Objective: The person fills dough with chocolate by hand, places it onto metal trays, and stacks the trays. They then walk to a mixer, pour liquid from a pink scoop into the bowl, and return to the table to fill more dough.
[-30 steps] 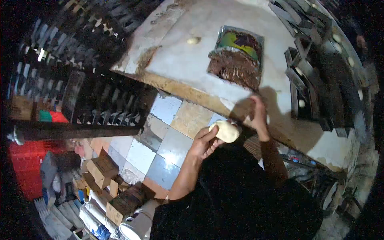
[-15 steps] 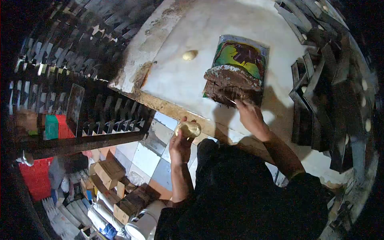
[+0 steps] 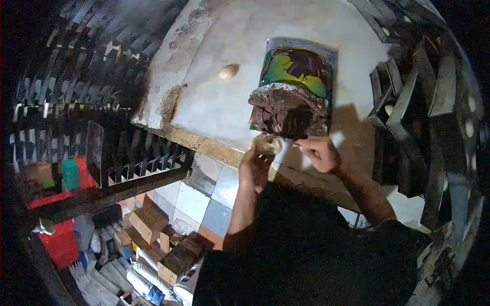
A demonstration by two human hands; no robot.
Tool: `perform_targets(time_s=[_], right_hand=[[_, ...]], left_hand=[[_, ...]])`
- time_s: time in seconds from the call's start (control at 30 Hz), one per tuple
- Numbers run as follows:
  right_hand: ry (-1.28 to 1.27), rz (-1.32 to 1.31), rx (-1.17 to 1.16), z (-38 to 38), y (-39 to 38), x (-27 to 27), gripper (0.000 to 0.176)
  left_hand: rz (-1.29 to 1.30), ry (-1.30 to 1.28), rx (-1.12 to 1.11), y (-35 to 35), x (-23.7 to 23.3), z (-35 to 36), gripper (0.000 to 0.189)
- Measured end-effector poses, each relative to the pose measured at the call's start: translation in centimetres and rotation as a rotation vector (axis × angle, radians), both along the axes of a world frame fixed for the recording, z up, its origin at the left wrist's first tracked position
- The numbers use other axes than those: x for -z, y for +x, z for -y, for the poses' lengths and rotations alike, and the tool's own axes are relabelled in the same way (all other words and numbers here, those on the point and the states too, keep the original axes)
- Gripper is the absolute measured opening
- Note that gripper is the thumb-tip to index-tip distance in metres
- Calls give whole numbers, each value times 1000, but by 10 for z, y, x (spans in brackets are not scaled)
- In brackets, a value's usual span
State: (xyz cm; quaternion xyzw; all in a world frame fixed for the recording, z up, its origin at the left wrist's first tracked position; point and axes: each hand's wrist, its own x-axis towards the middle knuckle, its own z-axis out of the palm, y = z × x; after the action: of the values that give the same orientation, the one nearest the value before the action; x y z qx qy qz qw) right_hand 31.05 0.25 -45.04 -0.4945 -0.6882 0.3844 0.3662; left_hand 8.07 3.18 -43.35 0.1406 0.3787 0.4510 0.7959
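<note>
Dough [image 3: 274,147], a pale piece, rests in my left hand [image 3: 255,162], whose fingers curl round it near the table's front edge. Just right of it, my right hand [image 3: 320,154] pinches a thin light tool, small and partly hidden, with its tip pointing at the dough. Behind both hands, a heap of brown paste [image 3: 288,109] lies on the near part of an opened printed bag [image 3: 298,71]. One pale dough ball [image 3: 227,72] sits on the table further left.
The white table [image 3: 214,107] has a worn front edge. Dark metal tins [image 3: 403,112] are stacked at the right, some with pale dough in them. More tins fill the racks at the left. Cardboard boxes [image 3: 148,222] and a red crate [image 3: 58,245] stand at the lower left.
My left hand has moved up and right with the dough, over to my right hand. My right hand has drawn back from the paste towards the table's edge. The view has shifted slightly.
</note>
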Motion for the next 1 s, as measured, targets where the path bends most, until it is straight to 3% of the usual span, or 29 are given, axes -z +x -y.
perform_targets(time_s=[0.07, 0.17, 0.27, 0.33, 0.4, 0.47, 0.53, 0.57, 0.6, 0.67, 0.7, 0.73, 0.8, 0.83, 0.93, 1.0], right_hand=[[181, 76, 136, 15, -9, 32, 26], [284, 388, 283, 34, -7, 29, 32], [181, 700, 332, 51, 12, 62, 34], [440, 689, 447, 44, 3, 48, 33], [442, 467, 451, 42, -14, 18, 29], [184, 39, 337, 34, -53, -37, 24], [25, -495, 321, 29, -86, -50, 20], [39, -421, 332, 29, -93, -63, 19], [46, -588, 318, 24, -102, -53, 17], [-319, -1164, 317, 19, -118, -46, 18], [-381, -1133, 361, 21, -131, -44, 22], [-168, -921, 313, 27, -147, -58, 24], [243, -493, 206, 49, -177, -97, 28], [499, -97, 218, 59, -187, -122, 32], [596, -60, 210, 92, -227, -154, 23], [748, -7, 166, 114, -244, -163, 19]], left_hand=[[119, -117, -5, 12, 5, -4, 39], [45, -83, 22, 5, 16, -7, 39], [-7, 41, -38, -10, 2, -5, 39], [-14, 51, -45, -18, -14, -3, 44], [2, 120, 9, -22, -24, 1, 47], [29, 230, 81, -19, -35, 11, 50], [23, 213, 82, -18, -46, 27, 45], [99, 219, 43, -22, -46, 32, 42], [149, 227, -16, -28, -47, 36, 43], [250, 236, -138, -44, -47, 46, 45], [225, 278, -176, -50, -43, 52, 48], [45, 347, -222, -54, -45, 63, 52], [-864, 954, -215, -67, -51, 84, 57], [-1206, 1142, -163, -76, -65, 98, 66], [-1176, 1161, -202, -108, -94, 139, 72], [-939, 1036, -263, -134, -115, 165, 78]])
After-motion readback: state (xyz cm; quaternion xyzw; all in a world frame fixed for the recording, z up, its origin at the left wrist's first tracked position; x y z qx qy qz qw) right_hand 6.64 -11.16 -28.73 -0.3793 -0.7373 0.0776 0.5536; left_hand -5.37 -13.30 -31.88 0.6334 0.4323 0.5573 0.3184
